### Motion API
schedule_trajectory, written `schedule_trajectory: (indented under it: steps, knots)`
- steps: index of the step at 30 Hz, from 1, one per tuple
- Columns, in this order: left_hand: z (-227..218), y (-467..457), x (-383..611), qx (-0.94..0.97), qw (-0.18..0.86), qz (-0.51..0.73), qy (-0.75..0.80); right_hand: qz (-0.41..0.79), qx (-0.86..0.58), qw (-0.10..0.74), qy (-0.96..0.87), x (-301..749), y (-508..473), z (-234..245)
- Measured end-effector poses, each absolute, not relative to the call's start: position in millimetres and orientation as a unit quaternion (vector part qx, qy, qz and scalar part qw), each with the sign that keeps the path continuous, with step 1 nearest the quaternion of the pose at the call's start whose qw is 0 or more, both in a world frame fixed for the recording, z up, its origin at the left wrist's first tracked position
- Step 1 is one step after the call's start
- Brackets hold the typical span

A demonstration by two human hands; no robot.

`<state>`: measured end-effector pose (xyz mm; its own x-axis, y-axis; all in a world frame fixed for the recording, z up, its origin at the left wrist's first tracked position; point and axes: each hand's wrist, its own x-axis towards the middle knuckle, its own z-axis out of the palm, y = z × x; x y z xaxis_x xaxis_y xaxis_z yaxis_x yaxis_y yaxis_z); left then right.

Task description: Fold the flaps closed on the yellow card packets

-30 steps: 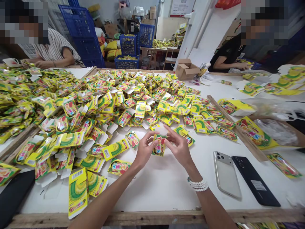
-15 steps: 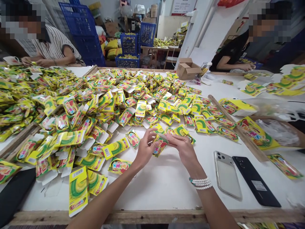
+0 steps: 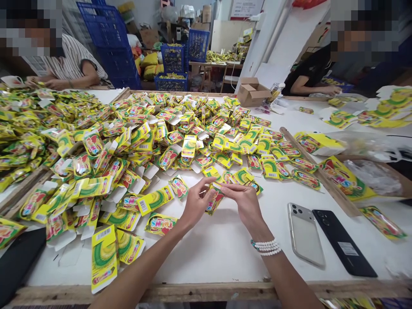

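Observation:
A small yellow, green and red printed carton [image 3: 214, 201] is held up over the white table between my two hands. My left hand [image 3: 197, 201] grips its left side, with the thumb across the front. At its upper right edge, the fingers of my right hand [image 3: 242, 197] pinch the top end, where a narrow white strip shows. A white beaded bracelet [image 3: 266, 247] circles my right wrist. Close behind my hands lies a heap of similar cartons [image 3: 189, 146], several with white flaps standing out. A carton marked TWINS [image 3: 160, 224] rests left of my left forearm.
Two phones, one silver [image 3: 305, 234] and one black [image 3: 343, 242], lie to the right. Wooden strips [image 3: 322, 174] divide the table. A brown cardboard box [image 3: 253, 92] stands at the back. Two people sit across the table; blue crates [image 3: 109, 25] are stacked behind.
My right fingers have closed down on the carton's top end, where a white flap showed before. The carton is a little lower and further left; the whole view has shifted slightly.

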<state>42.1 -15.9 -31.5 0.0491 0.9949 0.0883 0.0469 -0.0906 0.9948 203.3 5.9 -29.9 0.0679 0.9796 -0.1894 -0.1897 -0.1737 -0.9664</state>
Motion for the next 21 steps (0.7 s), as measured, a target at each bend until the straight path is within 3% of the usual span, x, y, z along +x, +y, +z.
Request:
schedule_trajectory:
  steps: [10, 15, 21]
  knots:
    - [-30.9, -21.0, 46.5, 0.471, 0.483, 0.545, 0.498, 0.613, -0.483, 0.481, -0.399, 201.8, 4.6, -25.7]
    - [-30.5, -21.8, 50.0, 0.484, 0.446, 0.543, 0.522, 0.556, -0.507, 0.521, -0.402, 198.3, 2.3, -27.6]
    - [-35.5, -17.4, 50.7, 0.442, 0.428, 0.568, 0.547, 0.524, -0.478, 0.496, -0.5, 194.9, -1.0, -25.8]
